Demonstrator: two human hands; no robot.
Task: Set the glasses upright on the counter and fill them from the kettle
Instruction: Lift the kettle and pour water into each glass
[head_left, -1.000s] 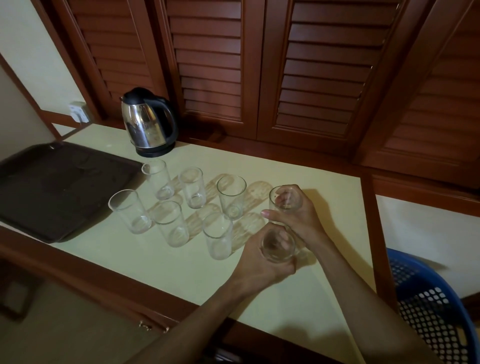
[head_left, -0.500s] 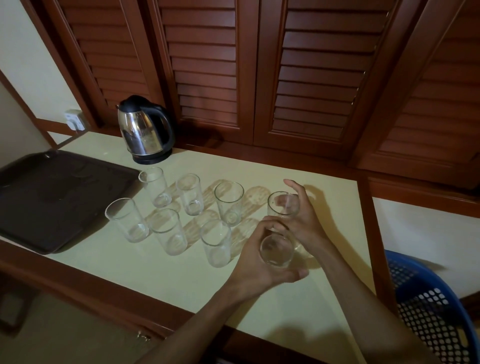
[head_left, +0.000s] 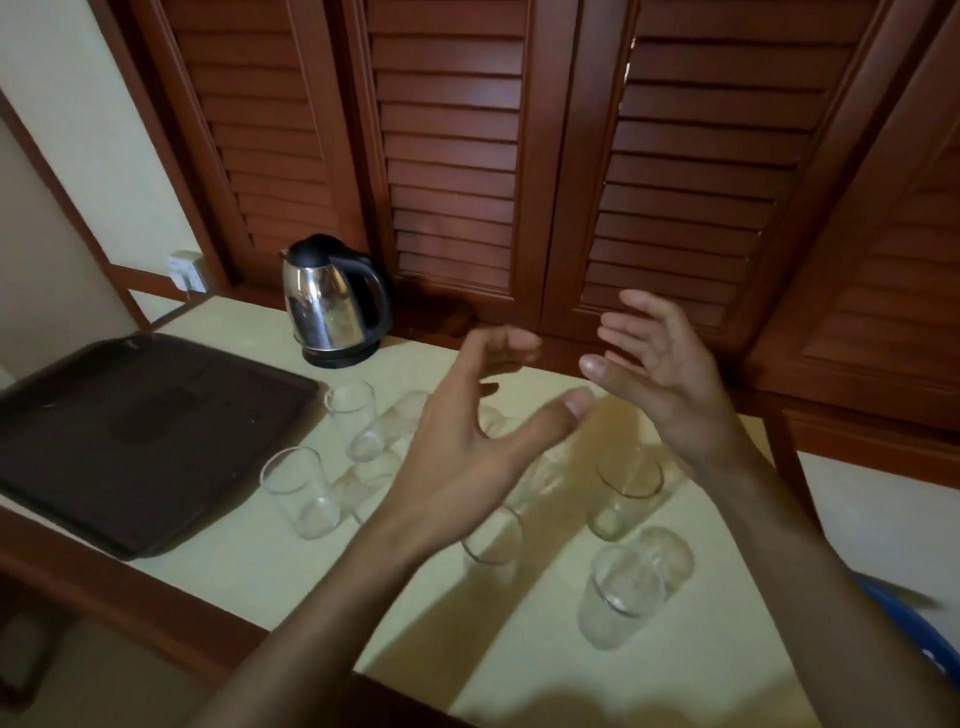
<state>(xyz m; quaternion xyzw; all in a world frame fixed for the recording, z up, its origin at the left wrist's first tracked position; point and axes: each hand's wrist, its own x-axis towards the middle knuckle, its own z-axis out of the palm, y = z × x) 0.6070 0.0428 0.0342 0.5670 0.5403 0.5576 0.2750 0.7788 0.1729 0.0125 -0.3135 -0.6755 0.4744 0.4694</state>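
1. No readable writing or brand anywhere that I can make out, kettle included
2. Closest to the camera, a glass (head_left: 621, 597) stands upright on the pale counter (head_left: 545, 670), below the right forearm and not touched by anything
3. A bit further in there's another upright glass (head_left: 626, 488) under the right wrist, and one more (head_left: 493, 538) half hidden behind the left wrist
4. Left hand (head_left: 467, 441) is up off the counter, fingers loosely curved, thumb stuck out, holding nothing
5. Right hand (head_left: 670, 374) is raised too, fingers spread and relaxed, palm facing the left hand, also holding nothing. Both are a little blurry
6. To the left of the hands are more upright glasses, one (head_left: 301, 491) near the counter's front and one (head_left: 356, 418) behind it; the ones between are smeared, can't count them
7. Dark tray (head_left: 130, 431) sits at the far left
8. Kettle (head_left: 332, 301) stands at the back by the shutters (head_left: 571, 156), well apart from both hands
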